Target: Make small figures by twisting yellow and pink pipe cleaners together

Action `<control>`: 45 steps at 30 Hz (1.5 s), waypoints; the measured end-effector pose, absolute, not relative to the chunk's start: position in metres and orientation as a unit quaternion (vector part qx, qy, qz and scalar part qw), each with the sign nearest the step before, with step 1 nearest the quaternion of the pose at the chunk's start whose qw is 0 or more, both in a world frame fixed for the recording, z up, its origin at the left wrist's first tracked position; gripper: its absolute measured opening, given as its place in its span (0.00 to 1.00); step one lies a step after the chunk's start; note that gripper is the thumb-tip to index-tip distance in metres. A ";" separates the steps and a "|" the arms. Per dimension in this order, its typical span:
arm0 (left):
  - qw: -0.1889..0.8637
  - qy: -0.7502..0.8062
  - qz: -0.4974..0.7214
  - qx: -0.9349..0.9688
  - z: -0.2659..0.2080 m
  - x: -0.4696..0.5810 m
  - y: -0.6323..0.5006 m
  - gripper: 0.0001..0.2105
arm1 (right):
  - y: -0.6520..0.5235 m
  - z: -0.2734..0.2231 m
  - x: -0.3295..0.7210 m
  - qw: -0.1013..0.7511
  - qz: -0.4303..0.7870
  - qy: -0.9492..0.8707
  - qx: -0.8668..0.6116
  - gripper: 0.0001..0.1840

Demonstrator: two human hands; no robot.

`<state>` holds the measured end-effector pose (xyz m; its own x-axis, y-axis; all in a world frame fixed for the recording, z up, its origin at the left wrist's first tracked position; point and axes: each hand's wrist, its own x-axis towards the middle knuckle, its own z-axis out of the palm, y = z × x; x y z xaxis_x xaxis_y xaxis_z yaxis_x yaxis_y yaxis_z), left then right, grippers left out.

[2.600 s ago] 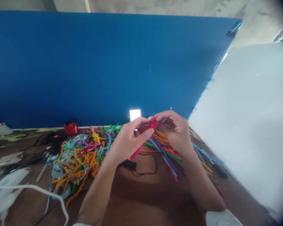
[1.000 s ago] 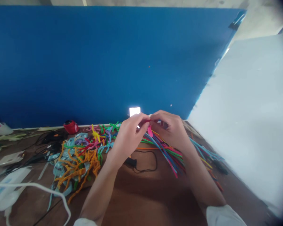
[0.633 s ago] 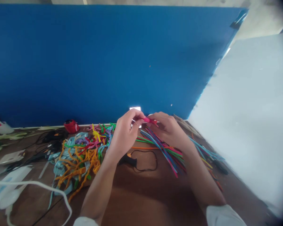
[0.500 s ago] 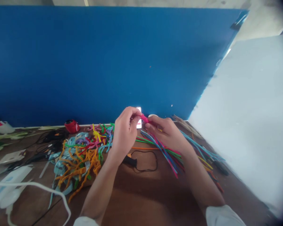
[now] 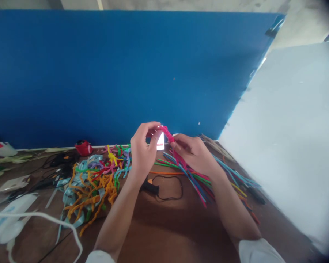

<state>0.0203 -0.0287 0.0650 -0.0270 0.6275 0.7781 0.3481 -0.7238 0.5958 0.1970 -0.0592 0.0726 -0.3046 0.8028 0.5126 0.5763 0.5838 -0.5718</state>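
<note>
A twisted pink pipe cleaner (image 5: 168, 134) is held up between my two hands over the table's far side. The thumb and forefinger of my left hand (image 5: 144, 146) pinch its upper end. My right hand (image 5: 193, 151) is closed on its lower part, and pink strands (image 5: 178, 157) trail down below the fingers. Behind my fingers stands a lit phone screen (image 5: 160, 141), partly covered by my left hand. Straight pipe cleaners (image 5: 190, 177) in several colours lie under my right hand and forearm.
To the left lies a heap of twisted orange pipe cleaners (image 5: 98, 197) with light blue ribbon (image 5: 68, 195). A black-handled tool with a cord (image 5: 150, 187) lies between my forearms. A white cable (image 5: 52, 218) crosses the lower left. A blue panel (image 5: 126, 73) closes off the back.
My left hand has shifted slightly left and up, drawing away from my right hand. More of the twisted pink piece now shows between them, and it slants more steeply.
</note>
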 end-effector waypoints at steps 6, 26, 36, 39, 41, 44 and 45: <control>0.177 0.332 0.612 0.695 0.066 0.019 -0.028 0.09 | -0.059 0.075 0.202 0.411 0.116 -0.795 -0.431 0.14; 0.070 0.324 0.610 0.719 0.068 0.016 -0.029 0.07 | -0.066 0.071 0.194 0.361 0.154 -0.812 -0.432 0.11; 0.207 0.326 0.530 0.755 0.070 0.030 -0.036 0.11 | -0.063 0.069 0.190 0.392 0.177 -0.809 -0.401 0.11; 0.199 0.336 0.517 0.762 0.071 0.024 -0.032 0.11 | -0.061 0.069 0.192 0.359 0.164 -0.819 -0.416 0.11; 0.198 0.350 0.503 0.765 0.073 0.014 -0.028 0.11 | -0.058 0.067 0.194 0.310 0.149 -0.843 -0.413 0.11; 0.194 0.367 0.418 0.808 0.076 -0.003 -0.024 0.12 | -0.052 0.054 0.193 0.196 0.139 -0.893 -0.380 0.11; 0.189 0.368 0.397 0.819 0.077 -0.007 -0.023 0.11 | -0.051 0.047 0.190 0.155 0.139 -0.906 -0.370 0.11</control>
<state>-0.0073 -0.0231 0.0773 0.4141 0.7527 0.5118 0.4525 -0.6581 0.6018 0.1901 -0.0507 0.0474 -0.6787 0.7127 0.1773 0.6268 0.6879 -0.3658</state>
